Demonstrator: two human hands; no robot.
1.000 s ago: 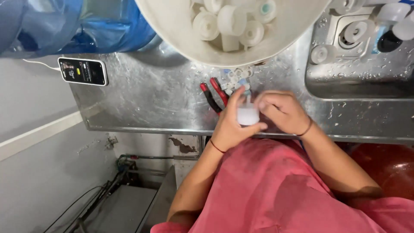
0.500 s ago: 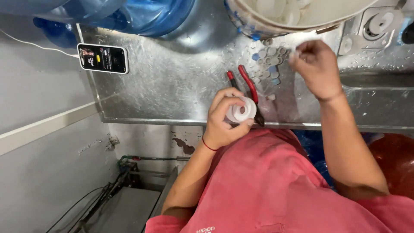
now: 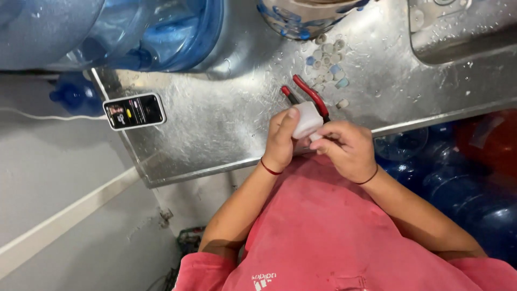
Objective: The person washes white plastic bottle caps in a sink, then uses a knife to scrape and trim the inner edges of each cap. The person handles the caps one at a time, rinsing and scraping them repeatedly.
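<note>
My left hand (image 3: 281, 141) grips a white plastic bottle cap (image 3: 307, 119) just above the front edge of the wet steel counter (image 3: 215, 124). My right hand (image 3: 347, 148) is beside it, fingertips pinched on a small white piece at the cap's lower edge. Red-handled pliers (image 3: 308, 94) lie on the counter right behind the cap. Several small white and blue plugs (image 3: 327, 59) are scattered beyond the pliers.
A phone (image 3: 134, 111) with a lit screen lies at the counter's left. Large blue water jugs (image 3: 156, 32) stand at the back left; more jugs (image 3: 463, 183) sit below on the right. A metal bowl (image 3: 301, 16) and a sink basin (image 3: 458, 32) are at the back.
My right hand came back from the scattered plugs near the bowl to the cap held in my left hand. The view shifted down and closer.
</note>
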